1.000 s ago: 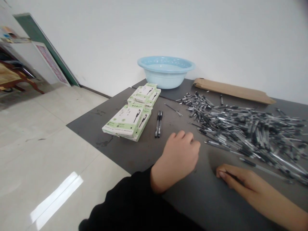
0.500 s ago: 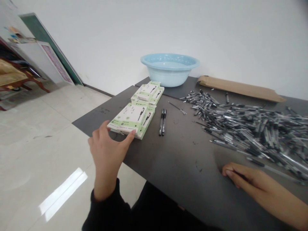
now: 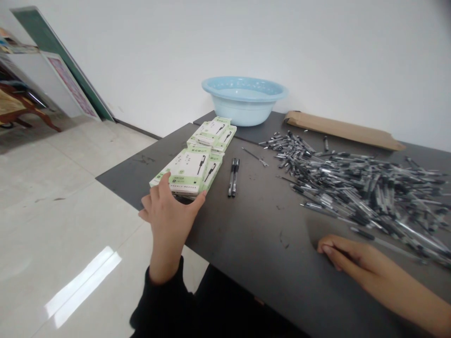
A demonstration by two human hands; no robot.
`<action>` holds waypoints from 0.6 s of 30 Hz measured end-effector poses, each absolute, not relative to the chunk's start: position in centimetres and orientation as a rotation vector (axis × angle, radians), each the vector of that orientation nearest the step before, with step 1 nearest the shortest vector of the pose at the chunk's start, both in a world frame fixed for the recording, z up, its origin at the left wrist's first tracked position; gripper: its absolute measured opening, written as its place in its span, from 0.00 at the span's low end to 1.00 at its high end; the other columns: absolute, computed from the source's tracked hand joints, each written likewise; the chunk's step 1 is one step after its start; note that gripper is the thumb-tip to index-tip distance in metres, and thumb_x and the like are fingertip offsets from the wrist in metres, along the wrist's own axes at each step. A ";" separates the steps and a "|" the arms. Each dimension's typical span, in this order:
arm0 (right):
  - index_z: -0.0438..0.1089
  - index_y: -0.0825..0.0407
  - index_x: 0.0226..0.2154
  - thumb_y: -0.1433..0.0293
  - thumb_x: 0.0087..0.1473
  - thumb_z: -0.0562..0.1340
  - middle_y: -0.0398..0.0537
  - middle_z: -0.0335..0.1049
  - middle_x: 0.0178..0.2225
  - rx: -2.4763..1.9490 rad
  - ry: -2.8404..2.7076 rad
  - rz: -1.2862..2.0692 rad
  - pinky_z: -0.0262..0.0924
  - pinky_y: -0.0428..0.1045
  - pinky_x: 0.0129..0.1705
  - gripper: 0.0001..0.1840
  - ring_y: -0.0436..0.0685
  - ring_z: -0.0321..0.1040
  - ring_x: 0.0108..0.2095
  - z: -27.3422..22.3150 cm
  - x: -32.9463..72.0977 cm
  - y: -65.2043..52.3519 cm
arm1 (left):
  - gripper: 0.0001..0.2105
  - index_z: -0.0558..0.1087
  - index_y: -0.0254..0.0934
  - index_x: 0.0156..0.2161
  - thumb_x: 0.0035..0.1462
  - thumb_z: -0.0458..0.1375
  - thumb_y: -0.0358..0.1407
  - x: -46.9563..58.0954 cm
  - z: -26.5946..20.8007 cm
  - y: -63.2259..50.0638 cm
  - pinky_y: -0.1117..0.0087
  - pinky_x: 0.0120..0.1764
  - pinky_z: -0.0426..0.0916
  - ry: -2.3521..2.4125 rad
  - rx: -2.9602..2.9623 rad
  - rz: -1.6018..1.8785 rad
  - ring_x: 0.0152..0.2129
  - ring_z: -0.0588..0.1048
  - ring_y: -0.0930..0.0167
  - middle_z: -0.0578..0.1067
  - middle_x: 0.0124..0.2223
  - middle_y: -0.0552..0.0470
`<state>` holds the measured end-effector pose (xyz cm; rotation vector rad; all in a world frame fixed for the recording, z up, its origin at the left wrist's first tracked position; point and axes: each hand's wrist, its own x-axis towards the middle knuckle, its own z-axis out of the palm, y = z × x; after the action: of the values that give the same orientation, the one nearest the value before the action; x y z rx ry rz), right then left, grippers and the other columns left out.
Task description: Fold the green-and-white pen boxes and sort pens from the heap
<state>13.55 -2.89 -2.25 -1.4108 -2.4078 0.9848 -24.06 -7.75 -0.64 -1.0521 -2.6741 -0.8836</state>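
My left hand (image 3: 172,209) is at the near end of a stack of green-and-white pen boxes (image 3: 186,169). Its thumb and fingers are spread, with the index fingertip over the top box's near edge and the thumb by its right corner. On the dark table, my right hand (image 3: 343,253) rests with fingers curled in, and nothing shows sticking out of it. Two black-capped pens (image 3: 233,177) lie side by side to the right of the boxes. A large heap of clear and black pens (image 3: 369,188) spreads beyond my right hand.
A light blue basin (image 3: 244,105) stands at the back against the wall, behind more pen boxes (image 3: 213,134). Right of it lies a flat brown cardboard piece (image 3: 341,131). A thin pen refill (image 3: 254,156) is between the boxes and the heap. The table's edge (image 3: 141,206) runs under my left hand.
My left hand has shifted right along the boxes' near end, its index finger now over the top box. My right hand stays curled on the table. The view has turned slightly right.
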 end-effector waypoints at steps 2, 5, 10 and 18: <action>0.73 0.48 0.32 0.54 0.66 0.51 0.45 0.72 0.29 -1.404 -2.451 1.082 0.64 0.46 0.35 0.22 0.53 0.70 0.31 -2.2 13.6 -2.9 | 0.38 0.63 0.37 0.65 0.51 0.63 0.51 -24.2 -0.8 -7.7 0.37 0.55 0.58 -2.653 -1.051 -0.900 0.55 0.65 0.45 0.70 0.58 0.35; 0.72 0.49 0.34 0.55 0.67 0.51 0.45 0.72 0.31 -1.418 -2.454 1.112 0.62 0.46 0.36 0.21 0.53 0.69 0.32 -2.1 13.6 -2.9 | 0.36 0.65 0.35 0.64 0.53 0.62 0.50 -24.5 -0.8 -7.8 0.37 0.55 0.59 -2.588 -1.029 -0.964 0.54 0.67 0.46 0.71 0.56 0.35; 0.71 0.49 0.32 0.55 0.66 0.51 0.45 0.71 0.29 -1.401 -2.446 1.117 0.62 0.47 0.36 0.21 0.54 0.68 0.31 -1.8 13.3 -2.9 | 0.35 0.67 0.33 0.63 0.54 0.60 0.50 -26.1 0.7 -8.6 0.44 0.58 0.62 -2.441 -0.965 -1.189 0.53 0.69 0.50 0.72 0.54 0.36; 0.70 0.49 0.32 0.57 0.66 0.49 0.45 0.71 0.31 -1.399 -2.469 1.138 0.62 0.47 0.37 0.21 0.55 0.70 0.33 -1.0 12.6 -2.8 | 0.36 0.66 0.33 0.64 0.52 0.60 0.50 -26.6 2.5 -7.1 0.44 0.57 0.62 -2.366 -1.082 -1.110 0.54 0.67 0.48 0.71 0.56 0.36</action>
<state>12.61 -2.84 -1.02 -1.3987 -2.4692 1.1376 -26.61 -7.15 2.54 -1.0817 -2.3664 -1.1104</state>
